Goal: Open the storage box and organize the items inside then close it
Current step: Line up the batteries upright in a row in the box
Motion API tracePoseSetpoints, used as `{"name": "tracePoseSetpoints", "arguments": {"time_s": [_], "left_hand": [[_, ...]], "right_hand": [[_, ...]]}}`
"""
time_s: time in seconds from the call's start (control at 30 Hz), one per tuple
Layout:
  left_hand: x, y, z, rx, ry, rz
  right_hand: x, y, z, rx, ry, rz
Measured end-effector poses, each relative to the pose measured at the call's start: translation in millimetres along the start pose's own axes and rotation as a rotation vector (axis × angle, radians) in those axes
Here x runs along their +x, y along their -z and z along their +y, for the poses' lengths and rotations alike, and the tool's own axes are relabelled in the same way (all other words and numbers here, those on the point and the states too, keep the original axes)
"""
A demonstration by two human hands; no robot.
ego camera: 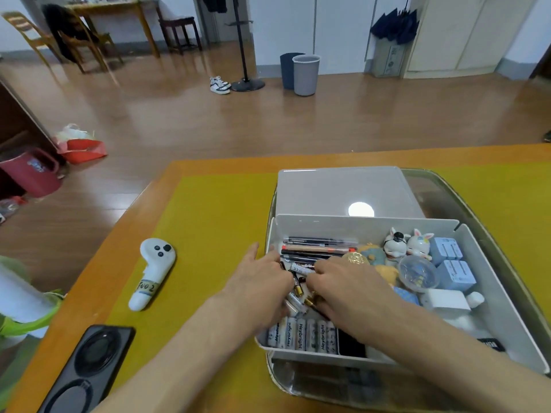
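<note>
The white storage box (483, 263) stands open on a clear tray, its lid (340, 192) tipped back behind it. Both hands reach into the box's left half. My left hand (262, 281) lies over loose pens and batteries with its fingers spread and bent. My right hand (343, 281) is beside it, fingertips down among the same small batteries (298, 290); whether it holds one is hidden. Pens (319, 248) lie stacked at the back left. A row of white batteries (301, 335) lines the front. Two figurines (407, 244), blue boxes (450, 257) and a clear round case (417, 272) fill the right side.
A white controller (153, 275) lies on the yellow mat left of the box. A black phone (89, 368) sits at the table's front left corner, with a plant (21, 311) beyond it. The clear tray (465, 204) rims the box.
</note>
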State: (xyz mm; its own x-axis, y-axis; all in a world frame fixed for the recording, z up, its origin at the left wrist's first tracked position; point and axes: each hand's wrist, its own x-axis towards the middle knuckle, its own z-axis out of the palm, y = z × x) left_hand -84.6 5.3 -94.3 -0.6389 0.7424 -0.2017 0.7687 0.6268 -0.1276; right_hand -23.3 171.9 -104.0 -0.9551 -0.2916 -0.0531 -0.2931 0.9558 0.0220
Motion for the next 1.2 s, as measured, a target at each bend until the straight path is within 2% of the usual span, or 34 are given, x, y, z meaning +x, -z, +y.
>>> {"name": "tracePoseSetpoints", "arguments": {"time_s": [0.2,0.5,0.87,1.03,1.2], "left_hand": [[5,2,9,-0.088,0.042,-0.032],[13,-6,15,-0.149,0.159,-0.045],[9,-4,5,-0.085,0.044,-0.1],[8,0,1,-0.089,0.021,-0.072],[12,-1,11,-0.042,0.085,-0.017]], "right_hand": [[-31,2,13,0.091,0.03,-0.023],[-34,9,14,0.208,-0.027,0.05],[-33,2,16,0.173,0.02,0.036],[-27,-2,17,0.188,0.015,0.069],[-22,-11,15,0.126,0.026,0.081]]}}
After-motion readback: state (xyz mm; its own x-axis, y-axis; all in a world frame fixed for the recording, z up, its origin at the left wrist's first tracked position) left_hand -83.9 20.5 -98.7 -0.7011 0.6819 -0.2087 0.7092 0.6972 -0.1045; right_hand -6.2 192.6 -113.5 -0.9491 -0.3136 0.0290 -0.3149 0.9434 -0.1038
